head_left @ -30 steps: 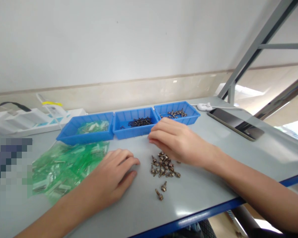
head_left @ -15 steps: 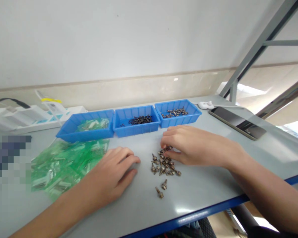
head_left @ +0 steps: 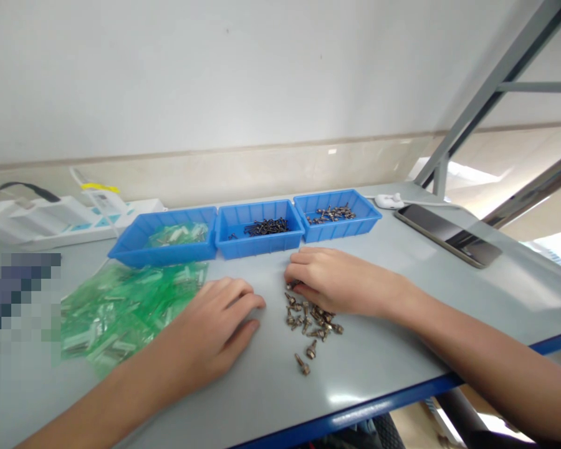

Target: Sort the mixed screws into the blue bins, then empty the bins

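Observation:
A loose pile of metal bolts (head_left: 315,321) with washers lies mid-table, and two of them rest apart on its near side. My right hand (head_left: 325,277) covers the far part of that pile. Its fingers are curled together around bolts at its far left edge; how many they hold is hidden. My left hand (head_left: 227,321) rests on the table to the left of the pile, fingers loosely bent and apart, holding nothing. Green plastic bags (head_left: 121,318) with pale pieces inside lie beside and partly behind my left forearm.
Behind the hands stand three blue bins: the left bin (head_left: 161,254) holds a green bag, the middle bin (head_left: 262,247) dark screws, the right bin (head_left: 341,231) more bolts. A phone (head_left: 446,234) and white earphone case (head_left: 389,201) lie right. A power strip (head_left: 93,227) sits back left.
My right hand has moved a little left and toward me over the pile, with its fingers now at the pile's far left edge. My left hand has stayed in place.

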Demonstrator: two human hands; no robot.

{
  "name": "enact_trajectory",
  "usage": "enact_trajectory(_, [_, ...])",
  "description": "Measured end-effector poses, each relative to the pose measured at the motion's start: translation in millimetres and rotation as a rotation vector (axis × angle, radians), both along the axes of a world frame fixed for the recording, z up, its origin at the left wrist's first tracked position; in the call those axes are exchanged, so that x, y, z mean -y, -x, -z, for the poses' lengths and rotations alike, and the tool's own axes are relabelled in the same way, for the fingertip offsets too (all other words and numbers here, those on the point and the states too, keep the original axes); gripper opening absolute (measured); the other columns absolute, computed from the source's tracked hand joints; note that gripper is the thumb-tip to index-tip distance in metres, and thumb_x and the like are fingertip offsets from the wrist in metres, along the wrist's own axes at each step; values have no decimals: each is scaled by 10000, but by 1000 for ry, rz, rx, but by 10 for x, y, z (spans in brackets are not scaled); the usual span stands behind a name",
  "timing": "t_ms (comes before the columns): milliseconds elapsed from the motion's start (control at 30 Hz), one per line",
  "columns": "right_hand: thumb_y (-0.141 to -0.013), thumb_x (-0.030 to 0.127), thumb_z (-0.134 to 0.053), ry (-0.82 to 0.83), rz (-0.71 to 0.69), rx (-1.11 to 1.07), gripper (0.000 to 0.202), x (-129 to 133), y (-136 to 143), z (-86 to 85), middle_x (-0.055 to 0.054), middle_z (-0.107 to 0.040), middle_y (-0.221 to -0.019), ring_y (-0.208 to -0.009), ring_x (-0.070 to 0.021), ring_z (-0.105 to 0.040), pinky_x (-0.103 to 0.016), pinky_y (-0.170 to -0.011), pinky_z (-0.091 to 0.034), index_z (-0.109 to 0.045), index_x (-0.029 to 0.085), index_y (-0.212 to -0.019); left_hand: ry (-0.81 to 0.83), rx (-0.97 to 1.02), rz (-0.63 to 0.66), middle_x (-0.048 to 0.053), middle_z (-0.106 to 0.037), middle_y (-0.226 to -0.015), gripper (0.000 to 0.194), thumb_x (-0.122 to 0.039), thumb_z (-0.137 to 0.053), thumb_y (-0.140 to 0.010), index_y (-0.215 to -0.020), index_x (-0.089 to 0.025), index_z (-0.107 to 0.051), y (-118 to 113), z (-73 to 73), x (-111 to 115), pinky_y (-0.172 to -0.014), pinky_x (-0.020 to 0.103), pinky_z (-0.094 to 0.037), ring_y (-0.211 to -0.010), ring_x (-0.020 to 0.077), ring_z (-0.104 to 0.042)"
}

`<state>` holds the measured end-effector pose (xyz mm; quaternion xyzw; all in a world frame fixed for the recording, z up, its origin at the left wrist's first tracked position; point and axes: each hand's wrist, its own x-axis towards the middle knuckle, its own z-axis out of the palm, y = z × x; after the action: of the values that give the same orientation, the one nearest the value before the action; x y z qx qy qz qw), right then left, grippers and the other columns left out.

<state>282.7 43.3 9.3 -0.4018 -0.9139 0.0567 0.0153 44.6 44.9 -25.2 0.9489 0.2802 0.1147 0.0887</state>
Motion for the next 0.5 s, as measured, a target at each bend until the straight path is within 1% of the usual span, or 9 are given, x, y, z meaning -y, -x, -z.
enact_trajectory(167, [-889, 133, -454, -21, -10, -37, 160, -26, 11, 76, -70, -589, -810, -765, -171, -527, -294, -690, -395, -583, 131, -793, 22, 3, 3, 50, -531, -1017, 174, -219, -413, -925, -1050, -219, -535, 1, 6, 8, -834, 384, -369, -958, 219, -474])
enact_trajectory(267, [-887, 124, -451, -30, -31, -75, 160, -19, 26, 80, -71, -576, -808, -773, -172, -513, -295, -695, -397, -574, 131, -786, 25, 1, 8, 48, -524, -1020, 171, -214, -413, -925, -1053, -218, -526, 0, 0, 9, -831, 385, -363, -959, 220, -470])
enact_trajectory(400, [-871, 107, -457, -63, -71, -233, 126, -11, -1, 0, -65, -572, -835, -790, -165, -509, -284, -701, -412, -576, 137, -845, 27, 7, 16, 43, -520, -1017, 169, -208, -412, -926, -1056, -218, -519, 3, -5, 7, -834, 385, -355, -954, 216, -466])
enact_trajectory(467, [-858, 93, -458, -149, -70, -351, 133, -37, -73, -68, -63, -582, -873, -824, -164, -523, -284, -724, -427, -577, 147, -885, 30, 11, 19, 40, -518, -1016, 169, -204, -413, -926, -1059, -219, -517, 3, -3, 7, -833, 382, -353, -946, 211, -465])
enact_trajectory(500, [-853, 89, -457, -231, -44, -403, 143, -61, -124, -104, -63, -588, -884, -842, -168, -532, -292, -740, -433, -578, 152, -898, 32, 14, 19, 39, -517, -1018, 170, -201, -415, -925, -1061, -219, -515, 3, -2, 8, -833, 381, -353, -943, 209, -465])
